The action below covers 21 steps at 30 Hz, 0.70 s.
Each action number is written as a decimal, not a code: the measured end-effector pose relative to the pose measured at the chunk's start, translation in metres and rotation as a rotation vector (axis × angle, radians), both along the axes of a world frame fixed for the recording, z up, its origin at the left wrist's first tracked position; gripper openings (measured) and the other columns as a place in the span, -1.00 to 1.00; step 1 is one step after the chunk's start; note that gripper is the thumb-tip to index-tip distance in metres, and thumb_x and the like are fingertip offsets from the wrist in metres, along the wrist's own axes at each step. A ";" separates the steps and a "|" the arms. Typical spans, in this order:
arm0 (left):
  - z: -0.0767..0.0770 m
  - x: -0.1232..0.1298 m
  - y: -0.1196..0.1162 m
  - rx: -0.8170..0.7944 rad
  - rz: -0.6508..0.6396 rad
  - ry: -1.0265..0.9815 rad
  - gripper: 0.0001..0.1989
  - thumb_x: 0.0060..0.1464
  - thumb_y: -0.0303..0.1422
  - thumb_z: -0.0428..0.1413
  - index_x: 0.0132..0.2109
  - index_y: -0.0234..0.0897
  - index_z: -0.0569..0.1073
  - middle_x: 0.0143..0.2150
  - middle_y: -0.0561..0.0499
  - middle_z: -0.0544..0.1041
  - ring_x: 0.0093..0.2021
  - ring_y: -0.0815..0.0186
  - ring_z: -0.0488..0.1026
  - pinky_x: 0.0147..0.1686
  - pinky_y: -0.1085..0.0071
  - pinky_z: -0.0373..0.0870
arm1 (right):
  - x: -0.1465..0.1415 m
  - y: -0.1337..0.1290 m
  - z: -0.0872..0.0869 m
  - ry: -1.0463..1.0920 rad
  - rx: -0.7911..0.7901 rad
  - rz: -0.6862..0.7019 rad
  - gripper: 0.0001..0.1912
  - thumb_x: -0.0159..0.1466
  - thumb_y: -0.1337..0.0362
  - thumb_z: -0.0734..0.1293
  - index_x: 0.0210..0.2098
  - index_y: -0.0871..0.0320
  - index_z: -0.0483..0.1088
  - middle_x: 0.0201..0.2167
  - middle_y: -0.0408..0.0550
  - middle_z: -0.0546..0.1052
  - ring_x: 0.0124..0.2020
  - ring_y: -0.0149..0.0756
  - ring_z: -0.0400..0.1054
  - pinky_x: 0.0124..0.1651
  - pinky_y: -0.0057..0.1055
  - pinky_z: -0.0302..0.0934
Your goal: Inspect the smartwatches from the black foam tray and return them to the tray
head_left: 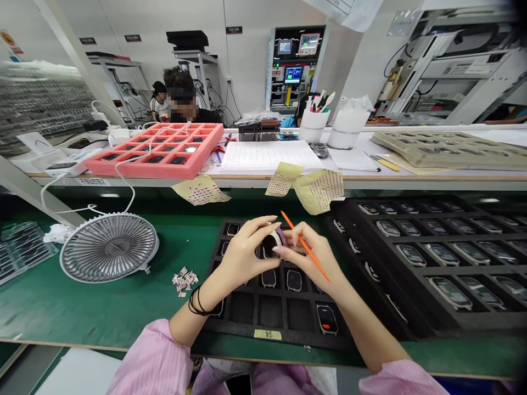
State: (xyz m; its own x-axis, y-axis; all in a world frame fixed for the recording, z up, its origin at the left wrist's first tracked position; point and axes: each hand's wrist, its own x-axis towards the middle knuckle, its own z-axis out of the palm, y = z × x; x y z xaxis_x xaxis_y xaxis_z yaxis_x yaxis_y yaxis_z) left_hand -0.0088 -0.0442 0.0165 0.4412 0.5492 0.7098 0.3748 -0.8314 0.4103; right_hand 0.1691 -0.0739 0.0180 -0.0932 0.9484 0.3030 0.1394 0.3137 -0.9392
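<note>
Above a black foam tray [272, 321], my left hand [245, 249] has its fingers and thumb curled round a smartwatch [270, 242], whose dark face is tilted. Something purple shows along its far edge. My right hand [315, 252] grips the same smartwatch from the right, thumb at its lower edge. An orange stick [305, 247] is tucked in the right hand and points up to the left. In the tray below lie several watches, among them one watch [327, 319] with a red patch lit on its screen. The fingers partly hide the held watch.
A round fan [111, 247] stands left, near a small heap of paper-like scraps [185, 281]. Stacked black trays [420, 285] of watches fill the right side. A pink foam tray [197, 159] sits on the shelf, where dotted yellow sheets [317, 189] hang. Other people sit beyond.
</note>
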 end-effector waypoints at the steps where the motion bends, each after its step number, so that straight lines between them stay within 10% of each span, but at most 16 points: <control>1: -0.001 0.001 0.000 -0.002 -0.005 0.005 -0.46 -0.03 -0.51 0.22 0.14 -0.20 0.39 0.13 -0.18 0.44 0.12 0.09 0.43 0.08 0.09 0.44 | -0.003 0.002 -0.002 -0.014 -0.028 0.013 -0.54 0.06 0.15 0.52 -0.48 0.07 0.11 -0.50 -0.23 0.44 -0.52 -0.40 0.33 -0.45 -0.46 0.26; 5: -0.001 0.003 -0.002 -0.052 -0.032 -0.054 -0.40 0.02 -0.44 0.26 0.21 -0.17 0.31 0.12 -0.17 0.43 0.08 0.15 0.45 -0.06 0.24 0.55 | -0.008 0.006 -0.004 0.136 -0.064 0.028 -0.51 0.07 0.15 0.50 -0.50 0.08 0.05 -0.59 -0.33 0.18 -0.59 -0.50 0.04 -0.53 -0.52 0.00; 21: 0.004 0.005 -0.005 -0.082 -0.091 -0.168 -0.51 -0.03 -0.39 0.32 0.06 -0.25 0.39 0.02 -0.17 0.51 0.02 0.19 0.49 -0.27 0.41 0.58 | -0.008 0.002 0.003 0.368 -0.127 0.050 -0.52 0.10 0.17 0.51 -0.51 0.10 0.06 -0.57 -0.31 0.15 -0.54 -0.49 0.04 -0.48 -0.52 0.04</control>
State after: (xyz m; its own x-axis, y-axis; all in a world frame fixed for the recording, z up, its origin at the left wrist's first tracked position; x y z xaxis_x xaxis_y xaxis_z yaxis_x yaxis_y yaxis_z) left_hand -0.0036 -0.0488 0.0206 0.3708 0.5713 0.7322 0.2208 -0.8200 0.5280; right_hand 0.1607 -0.0717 0.0206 -0.0467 0.9775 0.2057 -0.2268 0.1901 -0.9552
